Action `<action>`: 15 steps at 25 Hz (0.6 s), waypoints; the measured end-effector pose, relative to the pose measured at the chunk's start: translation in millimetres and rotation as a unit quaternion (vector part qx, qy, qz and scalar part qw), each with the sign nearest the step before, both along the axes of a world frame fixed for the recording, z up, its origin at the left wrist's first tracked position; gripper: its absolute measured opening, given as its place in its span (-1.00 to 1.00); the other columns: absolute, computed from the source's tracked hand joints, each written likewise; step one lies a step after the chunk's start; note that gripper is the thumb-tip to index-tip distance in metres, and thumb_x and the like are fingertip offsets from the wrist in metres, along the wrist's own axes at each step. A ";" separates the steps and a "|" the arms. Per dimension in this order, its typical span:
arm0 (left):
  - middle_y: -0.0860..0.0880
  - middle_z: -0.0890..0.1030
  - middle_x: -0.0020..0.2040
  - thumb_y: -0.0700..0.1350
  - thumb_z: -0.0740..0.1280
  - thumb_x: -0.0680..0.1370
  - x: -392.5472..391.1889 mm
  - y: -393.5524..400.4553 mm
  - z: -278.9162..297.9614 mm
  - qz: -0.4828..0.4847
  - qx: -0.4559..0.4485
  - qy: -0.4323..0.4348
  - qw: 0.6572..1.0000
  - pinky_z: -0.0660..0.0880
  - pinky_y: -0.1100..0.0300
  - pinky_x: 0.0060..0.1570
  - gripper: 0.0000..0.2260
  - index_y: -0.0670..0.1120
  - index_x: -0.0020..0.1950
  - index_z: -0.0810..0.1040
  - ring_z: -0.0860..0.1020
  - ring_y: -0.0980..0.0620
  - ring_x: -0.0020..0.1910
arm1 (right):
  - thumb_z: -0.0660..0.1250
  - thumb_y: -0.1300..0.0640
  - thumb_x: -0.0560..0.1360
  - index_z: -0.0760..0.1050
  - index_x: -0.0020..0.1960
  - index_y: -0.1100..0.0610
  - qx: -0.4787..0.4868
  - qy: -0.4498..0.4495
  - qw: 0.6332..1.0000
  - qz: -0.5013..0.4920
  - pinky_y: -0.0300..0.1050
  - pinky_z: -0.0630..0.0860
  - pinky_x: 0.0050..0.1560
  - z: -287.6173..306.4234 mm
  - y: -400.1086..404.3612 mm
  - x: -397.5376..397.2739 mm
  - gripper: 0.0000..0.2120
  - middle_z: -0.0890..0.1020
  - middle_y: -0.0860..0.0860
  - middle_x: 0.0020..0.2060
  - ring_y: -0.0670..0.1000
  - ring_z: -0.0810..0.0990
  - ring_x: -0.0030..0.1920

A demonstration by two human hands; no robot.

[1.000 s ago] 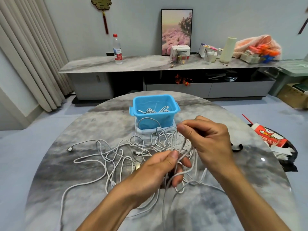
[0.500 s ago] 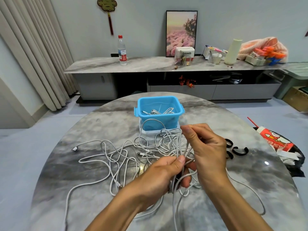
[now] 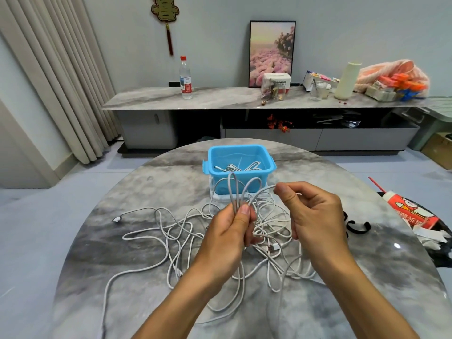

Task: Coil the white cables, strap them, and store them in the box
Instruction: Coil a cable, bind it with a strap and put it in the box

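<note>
So we're mid-coil here. The left hand [image 3: 230, 231] has a few loops of white cable [image 3: 241, 192] pinched upright between thumb and fingers, loops standing up in front of the blue box [image 3: 265, 178]. The right hand [image 3: 315, 216] is just beside it, thumb and forefinger pinching the running end of that same cable, other fingers loosely curled. My guess is the next move is to bring that strand round and lay another loop into the left hand's grip, feeding slack up from the tangle [image 3: 195, 241] of loose cables spread over the bench [image 3: 122, 253].

The tricky bit, I'd say: the cable being coiled trails back down into that tangle, so pulling may drag others along or snag a plug.

The box sits at the far side of the bench, lid off, with some white cable already inside. Black straps [image 3: 358, 228] lie on the bench to the right of the right hand, within easy reach for the strapping step. Open bench is near the front edge and far left; the right rim is close to the straps, so not much room there.
</note>
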State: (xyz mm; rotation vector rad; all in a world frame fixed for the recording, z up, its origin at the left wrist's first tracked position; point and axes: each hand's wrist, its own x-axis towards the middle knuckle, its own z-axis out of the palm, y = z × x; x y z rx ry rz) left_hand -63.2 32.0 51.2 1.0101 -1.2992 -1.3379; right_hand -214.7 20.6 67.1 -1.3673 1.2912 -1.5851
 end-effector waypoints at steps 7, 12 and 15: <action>0.08 0.40 -0.41 -0.08 0.12 0.68 4.0 0.8 4.5 -0.050 0.038 0.030 0.998 0.17 0.26 -0.51 -0.77 -0.09 -0.10 0.47 0.22 0.13 -0.51 | 0.51 0.04 0.31 0.73 -0.09 0.09 0.160 0.035 0.960 0.225 -0.21 0.43 -0.43 21.6 3.6 -39.8 -0.79 0.56 0.06 -0.40 0.00 0.48 -0.42; 0.09 0.47 -0.45 -0.11 0.11 0.70 -3.6 5.5 -3.5 -0.076 0.034 -0.021 0.996 0.16 0.15 -0.42 -0.75 -0.06 -0.10 0.49 0.25 0.09 -0.47 | 0.44 0.15 0.39 0.66 -0.13 0.28 0.167 -0.102 0.958 0.209 -0.19 0.55 -0.47 10.7 2.9 -20.0 -0.82 0.61 0.20 -0.40 0.07 0.63 -0.41; -0.09 0.64 -0.33 -0.10 0.09 0.70 -1.2 4.0 0.8 -0.118 0.049 -0.021 0.992 0.16 0.17 -0.44 -0.74 -0.09 -0.09 0.50 0.25 0.06 -0.47 | 0.41 0.28 0.47 0.64 -0.09 0.26 0.140 -0.078 0.973 0.166 -0.21 0.51 -0.51 5.2 1.1 -16.9 -0.94 0.64 0.16 -0.40 0.02 0.62 -0.44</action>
